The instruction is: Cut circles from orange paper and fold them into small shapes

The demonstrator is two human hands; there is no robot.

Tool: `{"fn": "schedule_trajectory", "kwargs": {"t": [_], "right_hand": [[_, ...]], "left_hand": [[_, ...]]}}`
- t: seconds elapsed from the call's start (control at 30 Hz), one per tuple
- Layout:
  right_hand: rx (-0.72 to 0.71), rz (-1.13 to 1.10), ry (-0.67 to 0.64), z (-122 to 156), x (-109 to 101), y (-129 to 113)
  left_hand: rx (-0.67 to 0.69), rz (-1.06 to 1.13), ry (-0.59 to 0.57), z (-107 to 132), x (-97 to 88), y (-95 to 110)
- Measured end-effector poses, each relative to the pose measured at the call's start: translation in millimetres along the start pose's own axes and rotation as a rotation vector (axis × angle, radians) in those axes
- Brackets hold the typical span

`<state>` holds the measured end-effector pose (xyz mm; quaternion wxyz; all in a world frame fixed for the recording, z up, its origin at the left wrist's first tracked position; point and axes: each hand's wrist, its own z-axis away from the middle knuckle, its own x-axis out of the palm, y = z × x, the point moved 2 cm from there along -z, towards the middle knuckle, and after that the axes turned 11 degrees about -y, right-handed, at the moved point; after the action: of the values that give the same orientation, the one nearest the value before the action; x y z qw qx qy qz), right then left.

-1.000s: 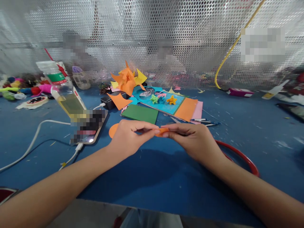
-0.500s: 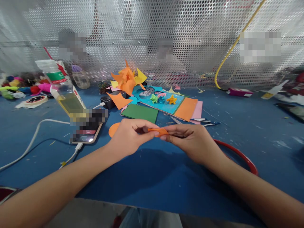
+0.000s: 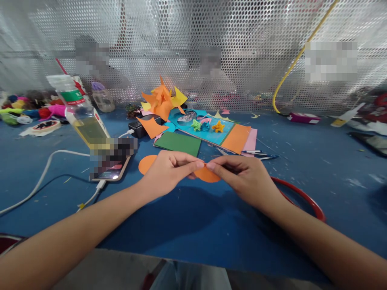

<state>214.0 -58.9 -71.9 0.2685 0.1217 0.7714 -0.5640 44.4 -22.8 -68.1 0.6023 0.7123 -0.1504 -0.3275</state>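
My left hand [image 3: 171, 171] and my right hand [image 3: 240, 175] meet above the blue table, thumbs and fingers pinching a piece of orange paper [image 3: 208, 175] between them. Its rounded lower edge shows below my thumbs; the upper part is hidden by my fingers. Partly behind my left hand, an orange paper circle [image 3: 146, 164] lies on the table. Just beyond my hands is a green sheet stack [image 3: 177, 143]. Small folded paper stars, a green one [image 3: 196, 125] and a yellow-orange one [image 3: 218, 127], rest on a blue sheet.
A phone [image 3: 113, 167] with a white cable and a tilted bottle [image 3: 86, 121] stand left. Orange scraps [image 3: 160, 100] pile up at the back. Pens [image 3: 263, 154] lie behind my right hand, and red-handled scissors or a red loop [image 3: 308, 197] beside my right forearm. A perforated metal screen [image 3: 250, 36] closes the far side.
The orange paper has turned from nearly edge-on to showing its rounded face below my thumbs. Both thumbs have moved up to its top edge, closer together.
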Motion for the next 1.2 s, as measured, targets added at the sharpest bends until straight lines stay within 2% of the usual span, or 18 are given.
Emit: {"fn": "schedule_trajectory", "kwargs": {"t": [0.23,0.4,0.5,0.67,0.77,0.83,1.0,1.13,1.2], "right_hand": [[0.202,-0.518,-0.157,-7,7,16],[0.195,-0.661,-0.042,-7,5,15],[0.198,-0.700,-0.044,-8,5,15],[0.178,-0.648,-0.125,-9,10,17],[0.141,-0.624,-0.092,-9,9,17],[0.134,-0.621,-0.085,-9,7,17],[0.212,-0.855,-0.280,-6,6,10],[0.268,-1.003,-0.426,-1,12,4],[0.304,-1.031,-0.490,1,17,4]], "left_hand": [[0.012,0.008,0.082,0,-1.0,-4],[0.013,0.147,0.022,-1,0.5,-3],[0.002,0.140,0.014,-2,1.0,-4],[0.061,-0.030,0.099,0,0.2,-3],[0.105,-0.183,0.107,5,0.8,0],[0.116,-0.195,0.096,7,1.2,3],[0.130,-0.044,0.022,7,2.2,6],[0.206,0.069,-0.148,4,7.9,5],[0.208,0.180,-0.182,3,9.9,4]]}}
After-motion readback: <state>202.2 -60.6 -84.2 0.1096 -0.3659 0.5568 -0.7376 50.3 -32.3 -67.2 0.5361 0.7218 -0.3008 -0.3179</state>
